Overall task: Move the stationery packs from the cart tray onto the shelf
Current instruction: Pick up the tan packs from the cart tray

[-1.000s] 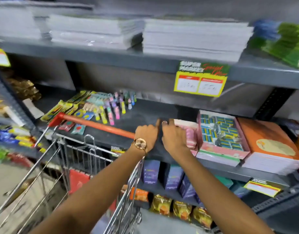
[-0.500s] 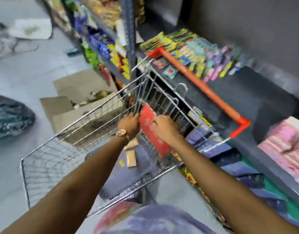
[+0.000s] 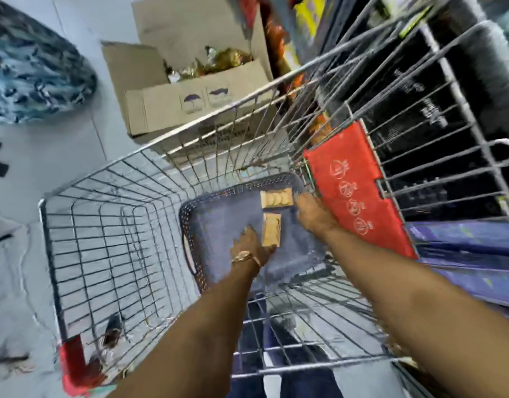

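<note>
A blue plastic tray (image 3: 219, 216) lies in the bottom of a wire shopping cart (image 3: 109, 225). Two tan stationery packs rest on it: one (image 3: 276, 198) at the tray's far end, another (image 3: 271, 229) nearer the middle. My left hand (image 3: 252, 248), with a gold watch at the wrist, reaches down beside the nearer pack, its fingers touching that pack's left edge. My right hand (image 3: 313, 215) hovers over the tray just right of both packs, fingertips close to the far pack. The frame is blurred, so neither grip is clear.
The cart's red child-seat flap (image 3: 354, 191) stands just right of my right hand. An open cardboard box (image 3: 190, 90) with foil-wrapped goods sits on the floor beyond the cart. Dark shelving with boxed goods (image 3: 463, 242) runs along the right. A patterned blue bundle (image 3: 32, 76) lies far left.
My view swung from the shelf down into the cart. Both hands left the shelf edge, passed the red flap and reached down onto the tray beside the tan packs.
</note>
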